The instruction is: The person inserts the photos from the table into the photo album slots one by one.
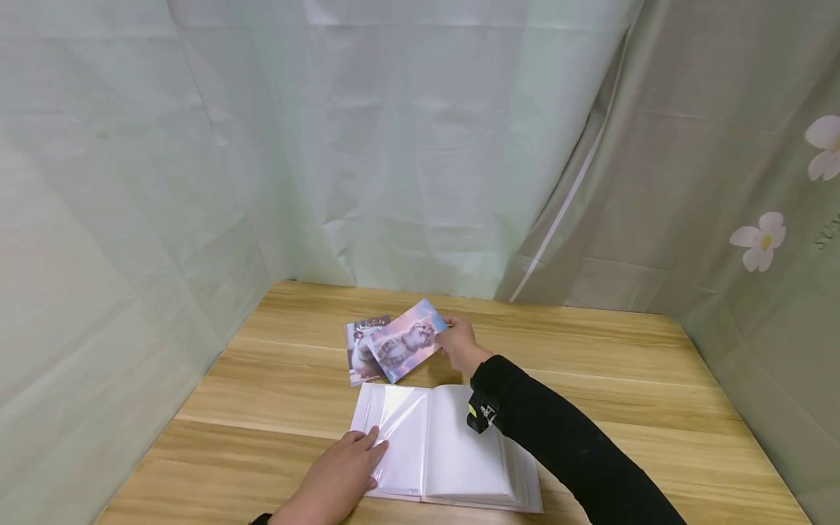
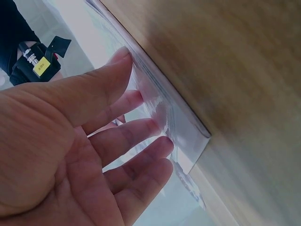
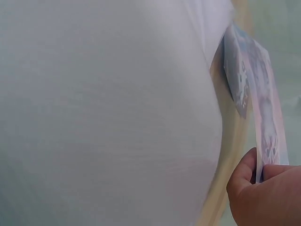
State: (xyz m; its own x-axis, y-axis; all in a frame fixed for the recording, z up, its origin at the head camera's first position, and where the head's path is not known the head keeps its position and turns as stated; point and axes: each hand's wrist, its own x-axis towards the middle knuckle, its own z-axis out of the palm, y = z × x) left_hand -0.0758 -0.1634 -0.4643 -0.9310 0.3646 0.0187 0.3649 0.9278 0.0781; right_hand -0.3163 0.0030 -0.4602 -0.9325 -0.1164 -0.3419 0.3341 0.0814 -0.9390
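My right hand (image 1: 461,343) pinches a photo card (image 1: 408,341) by its right end, above the table behind the album. The card shows a grey striped kitten on pink and blue; the right wrist view shows thumb and fingers on its edge. Partly beneath it, another picture card (image 1: 363,357) with a pale animal wearing a crown lies on the wood. An open photo album (image 1: 467,445) with white pages and clear sleeves lies in front. Fairly straight fingers of my left hand (image 1: 344,467) rest on the album's left page; the left wrist view shows them at the sleeve edges (image 2: 157,101).
The wooden table (image 1: 262,386) extends around the album on all sides. Pale curtains (image 1: 407,146) hang along its back and left, and a grey curtain with white flowers (image 1: 759,240) hangs on the right. A small device is strapped to the right wrist (image 1: 482,412).
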